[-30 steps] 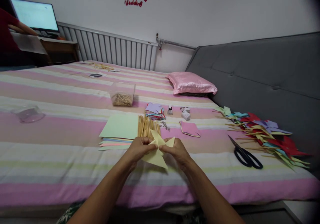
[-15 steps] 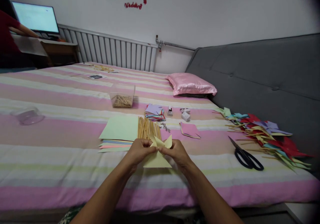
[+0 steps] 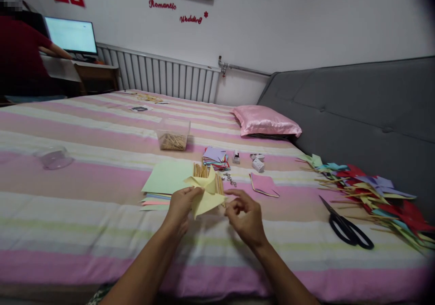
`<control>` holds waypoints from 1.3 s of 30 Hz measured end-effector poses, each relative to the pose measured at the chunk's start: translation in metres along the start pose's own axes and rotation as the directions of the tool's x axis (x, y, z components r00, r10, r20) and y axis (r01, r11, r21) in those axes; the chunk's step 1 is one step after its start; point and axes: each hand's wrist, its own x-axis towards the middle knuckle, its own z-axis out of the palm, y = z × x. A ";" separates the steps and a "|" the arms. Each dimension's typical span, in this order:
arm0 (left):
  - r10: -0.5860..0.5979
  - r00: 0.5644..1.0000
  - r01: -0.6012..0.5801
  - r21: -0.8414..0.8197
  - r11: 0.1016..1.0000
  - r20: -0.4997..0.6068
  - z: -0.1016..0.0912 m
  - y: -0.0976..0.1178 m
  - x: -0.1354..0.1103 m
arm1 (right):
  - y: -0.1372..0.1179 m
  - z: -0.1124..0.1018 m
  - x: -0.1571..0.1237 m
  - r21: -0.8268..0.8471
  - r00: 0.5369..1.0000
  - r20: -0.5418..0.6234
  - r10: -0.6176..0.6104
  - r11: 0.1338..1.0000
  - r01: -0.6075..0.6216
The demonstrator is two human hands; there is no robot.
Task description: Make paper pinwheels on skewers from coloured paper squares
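Observation:
My left hand is closed on a pale yellow paper pinwheel, pinching it near its left side. The pinwheel's blades are folded in toward the middle and stick out in several directions. Just to its right is my right hand, thumb and index finger apart and the other fingers curled, with nothing visible in it. Behind the pinwheel, partly hidden, lies a row of thin wooden sticks. A stack of coloured paper sheets, pale green on top, lies to the left. Small metal fasteners are scattered beyond my right hand.
Black scissors and a heap of finished pinwheels lie on the right. Farther back are cut paper squares, pink paper, a clear box of sticks, a clear lid and a pillow. A person sits at the desk.
My right hand has let go of the yellow paper and moved right. My left hand still holds the pinwheel, now turned and tilted so its blades show. The view has shifted slightly upward and left.

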 end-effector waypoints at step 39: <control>0.214 0.976 -0.216 0.128 0.968 0.028 0.019 -0.019 -0.014 | 0.003 0.026 0.001 0.346 0.892 -0.139 0.430 0.865 -0.363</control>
